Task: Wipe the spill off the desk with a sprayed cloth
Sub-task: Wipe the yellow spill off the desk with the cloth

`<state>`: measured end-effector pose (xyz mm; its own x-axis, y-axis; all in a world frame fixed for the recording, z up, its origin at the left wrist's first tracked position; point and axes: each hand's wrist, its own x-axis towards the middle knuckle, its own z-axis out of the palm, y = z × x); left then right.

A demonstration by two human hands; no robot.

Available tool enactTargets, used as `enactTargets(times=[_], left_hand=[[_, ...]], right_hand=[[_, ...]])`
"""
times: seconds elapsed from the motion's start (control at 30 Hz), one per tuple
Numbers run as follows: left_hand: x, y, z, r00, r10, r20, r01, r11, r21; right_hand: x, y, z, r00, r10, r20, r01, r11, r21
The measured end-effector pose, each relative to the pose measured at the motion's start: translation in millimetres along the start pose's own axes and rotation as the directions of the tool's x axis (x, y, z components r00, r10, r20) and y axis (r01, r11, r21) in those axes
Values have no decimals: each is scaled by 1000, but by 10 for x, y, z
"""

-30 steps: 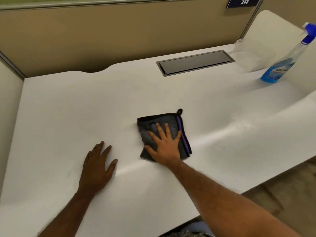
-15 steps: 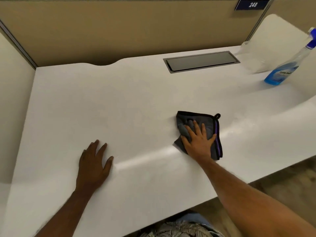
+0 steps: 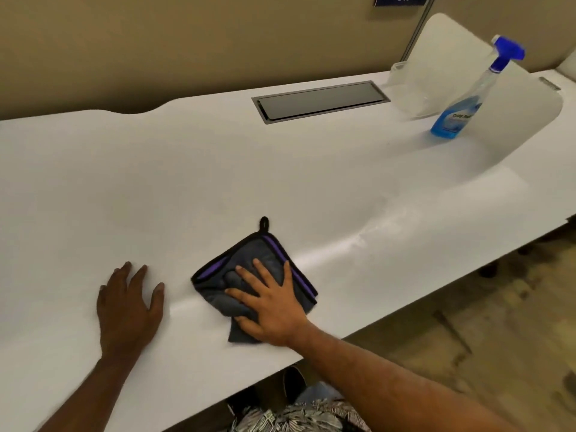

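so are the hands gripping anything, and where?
Nothing gripped. Right hand presses flat on the grey cloth, over its near part; left hand rests flat on the desk.

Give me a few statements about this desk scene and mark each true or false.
1. The right hand lies flat on the grey cloth. True.
2. The left hand holds the spray bottle. False: it rests flat on the desk; the bottle stands far right, untouched.
3. The cloth has purple trim. True.
4. The spray bottle lies on its side. False: it stands on its base.
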<state>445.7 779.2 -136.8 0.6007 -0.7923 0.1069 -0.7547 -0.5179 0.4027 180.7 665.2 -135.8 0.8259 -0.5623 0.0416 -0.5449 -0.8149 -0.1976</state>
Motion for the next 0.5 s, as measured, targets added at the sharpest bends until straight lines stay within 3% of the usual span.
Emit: enactTargets(times=[0.17, 0.3, 0.4, 0.5], left_hand=[[-167, 209, 84, 1000, 0, -2, 0, 999, 51], [-287, 261, 88, 1000, -13, 26, 11, 997, 74], [-337, 178, 73, 998, 5, 62, -12, 994, 108], [-381, 90, 51, 997, 12, 77, -22, 992, 126]], right_hand=[[-365, 872, -237, 983, 183, -27, -184, 983, -23], [-460, 1615, -459, 877, 479, -23, -480, 877, -40], [-360, 1800, -496, 793, 610, -7, -609, 792, -30], [-217, 1663, -463, 779, 627, 0, -626, 778, -43]])
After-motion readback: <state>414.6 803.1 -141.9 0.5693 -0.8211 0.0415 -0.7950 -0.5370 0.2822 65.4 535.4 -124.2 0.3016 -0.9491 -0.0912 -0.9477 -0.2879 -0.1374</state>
